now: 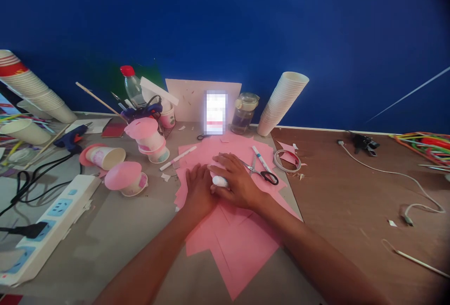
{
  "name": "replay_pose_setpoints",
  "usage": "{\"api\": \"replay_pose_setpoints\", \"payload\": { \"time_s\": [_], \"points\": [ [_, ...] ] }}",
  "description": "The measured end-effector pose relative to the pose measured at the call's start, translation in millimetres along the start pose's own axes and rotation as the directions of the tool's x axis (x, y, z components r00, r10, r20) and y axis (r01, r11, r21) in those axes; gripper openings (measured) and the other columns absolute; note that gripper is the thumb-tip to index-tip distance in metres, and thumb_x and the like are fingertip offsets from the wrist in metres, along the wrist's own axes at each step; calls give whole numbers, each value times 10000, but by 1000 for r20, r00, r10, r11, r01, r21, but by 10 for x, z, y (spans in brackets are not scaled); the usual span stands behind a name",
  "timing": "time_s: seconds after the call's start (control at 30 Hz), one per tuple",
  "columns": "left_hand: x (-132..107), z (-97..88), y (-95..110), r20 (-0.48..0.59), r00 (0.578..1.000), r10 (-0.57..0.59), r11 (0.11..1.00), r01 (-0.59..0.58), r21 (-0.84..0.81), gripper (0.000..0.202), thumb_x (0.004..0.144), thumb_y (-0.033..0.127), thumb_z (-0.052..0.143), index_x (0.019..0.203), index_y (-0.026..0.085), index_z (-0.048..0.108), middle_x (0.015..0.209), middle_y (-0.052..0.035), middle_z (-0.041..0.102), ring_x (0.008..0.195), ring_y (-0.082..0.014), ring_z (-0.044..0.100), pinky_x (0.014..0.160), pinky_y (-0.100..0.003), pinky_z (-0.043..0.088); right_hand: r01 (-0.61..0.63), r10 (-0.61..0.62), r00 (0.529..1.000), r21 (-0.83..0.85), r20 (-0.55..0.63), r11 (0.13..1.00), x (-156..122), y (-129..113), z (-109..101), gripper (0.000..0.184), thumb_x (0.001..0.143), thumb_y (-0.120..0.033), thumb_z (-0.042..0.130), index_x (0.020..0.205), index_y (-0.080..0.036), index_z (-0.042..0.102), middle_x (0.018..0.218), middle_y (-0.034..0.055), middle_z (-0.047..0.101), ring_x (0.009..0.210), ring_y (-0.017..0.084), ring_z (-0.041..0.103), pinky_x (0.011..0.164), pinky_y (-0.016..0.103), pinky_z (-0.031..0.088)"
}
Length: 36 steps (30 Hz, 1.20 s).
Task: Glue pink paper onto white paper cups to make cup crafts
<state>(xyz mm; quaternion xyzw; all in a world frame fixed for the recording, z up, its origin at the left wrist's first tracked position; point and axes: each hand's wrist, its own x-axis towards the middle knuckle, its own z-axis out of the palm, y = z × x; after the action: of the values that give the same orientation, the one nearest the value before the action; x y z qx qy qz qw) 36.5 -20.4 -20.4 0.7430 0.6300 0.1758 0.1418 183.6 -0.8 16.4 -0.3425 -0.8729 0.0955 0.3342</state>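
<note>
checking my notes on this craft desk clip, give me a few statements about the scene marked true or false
1. Both hands rest on the pink paper. True: the left hand and right hand lie together on it.
2. The scissors are in the right hand. False: they lie on the paper beside it.
3. A small white object sits under the right hand's fingers. True.
4. The stack of paper cups by the wall stands upright. False: it leans.
5. The power strip lies right of the hands. False: it is to the left.

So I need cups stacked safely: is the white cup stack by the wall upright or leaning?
Leaning. The cup stack tilts, base on the table, top toward the blue wall.
</note>
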Motion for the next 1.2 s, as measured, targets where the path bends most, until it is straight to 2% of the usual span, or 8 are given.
{"api": "replay_pose_setpoints", "payload": {
  "time_s": [0.13,0.23,0.3,0.4,0.57,0.9,1.03,1.2],
  "points": [
    [-5,-56,34,2,1000,3,999,-3,-48,492,726,243,521,1210,191,449,1253,-111,520,1313,-343,274,1073,-587,140,-186,224,972,334,-78,924,2,-7,-103,320,811,-358,569,1100,-231,617,1306,111,505,1238,269,431,1013,492,344],
    [-8,-77,45,-1,1000,14,997,-14,-76,530,723,291,543,1229,187,429,1266,-113,507,1303,-352,286,1066,-594,150,-371,520,850,610,-79,700,4,52,-199,266,815,-370,558,1023,-233,652,1186,83,590,1138,247,516,942,434,411],
    [-9,-73,42,-10,1000,17,997,-18,-72,543,722,292,548,1238,181,420,1291,-122,489,1306,-355,280,1064,-595,155,-437,643,766,741,9,510,7,108,-239,270,804,-404,567,989,-232,665,1069,64,644,1071,239,552,903,409,428],
    [-9,-53,35,-23,999,25,998,-26,-61,552,717,291,559,1239,176,420,1288,-125,494,1305,-351,281,1066,-592,157,-496,723,671,825,165,272,18,162,-239,318,760,-416,618,998,-210,668,894,36,665,913,194,593,823,337,447],
    [-8,-44,39,-44,999,22,998,-24,-53,527,731,309,549,1228,179,431,1269,-122,508,1291,-351,308,1068,-587,163,-619,776,541,779,325,105,45,156,-168,407,704,-419,660,1053,-209,656,651,-40,559,536,84,462,529,226,374],
    [1,-49,52,-57,998,27,998,-31,-61,498,736,308,542,1207,176,450,1230,-114,544,1269,-354,332,1043,-593,195,-539,737,490,827,465,-162,74,169,-107,403,554,-300,757,929,-192,656,616,-37,572,577,107,502,518,224,364],
    [-4,-18,36,-89,995,39,997,-44,-58,517,738,329,550,1219,170,446,1235,-131,539,1268,-362,336,1036,-603,200,-460,733,505,861,456,-218,84,167,-80,421,502,-253,788,895,-196,646,595,-46,577,564,110,516,545,241,396],
    [-1,10,5,-103,993,57,997,-62,-48,521,734,326,556,1217,163,446,1232,-134,538,1263,-363,339,1035,-601,198,-428,763,475,873,438,-234,100,142,-75,410,472,-237,796,848,-191,638,576,-57,569,550,107,511,541,244,391]
  ]
}}
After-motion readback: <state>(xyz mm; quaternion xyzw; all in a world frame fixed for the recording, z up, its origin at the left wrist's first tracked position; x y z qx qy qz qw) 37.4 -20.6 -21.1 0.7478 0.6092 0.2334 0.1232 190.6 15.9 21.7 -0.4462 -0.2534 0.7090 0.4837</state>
